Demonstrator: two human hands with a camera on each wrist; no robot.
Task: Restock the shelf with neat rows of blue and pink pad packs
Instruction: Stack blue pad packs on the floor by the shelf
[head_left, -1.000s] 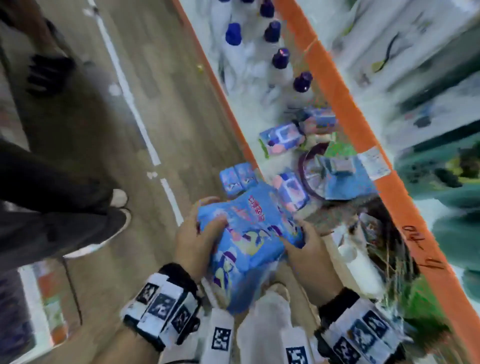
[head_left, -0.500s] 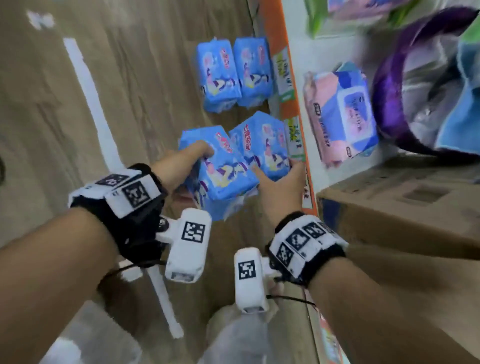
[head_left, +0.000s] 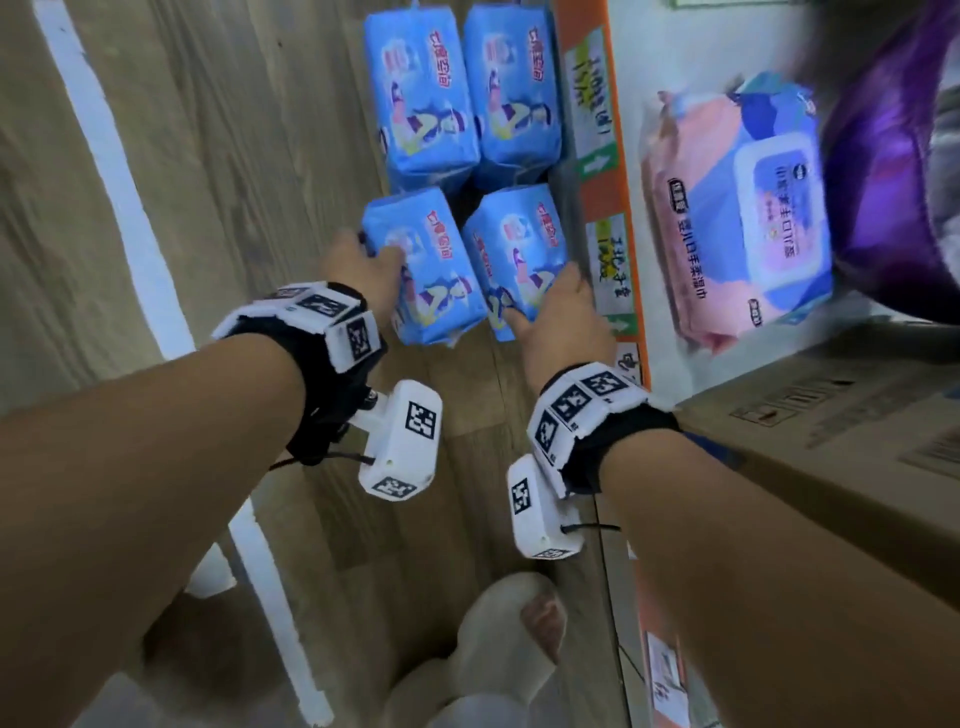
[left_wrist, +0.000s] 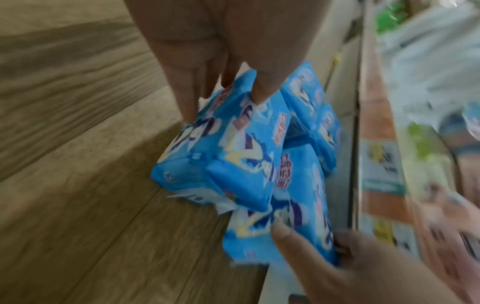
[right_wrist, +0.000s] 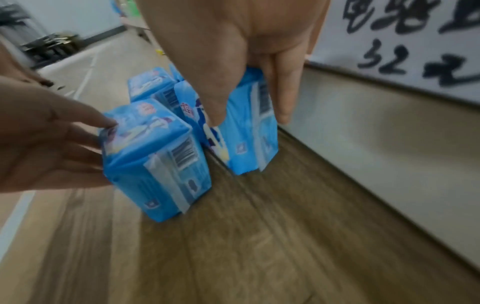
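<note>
Wood-grain flooring (head_left: 218, 156) fills the left of the frame, with the orange-edged shelf (head_left: 597, 171) along the right and a pink wet-wipes pack (head_left: 727, 218) lying on it. Four blue pad packs stand on the floor: two at the upper centre (head_left: 462, 93), two just below. The left hand (head_left: 363, 270) grips the left pack (head_left: 431, 270); the right hand (head_left: 561, 312) grips the right pack (head_left: 519, 249).

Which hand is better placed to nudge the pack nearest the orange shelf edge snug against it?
Right. The right hand already grips that pack beside the orange shelf edge. The left hand holds the outer pack, farther away.
</note>
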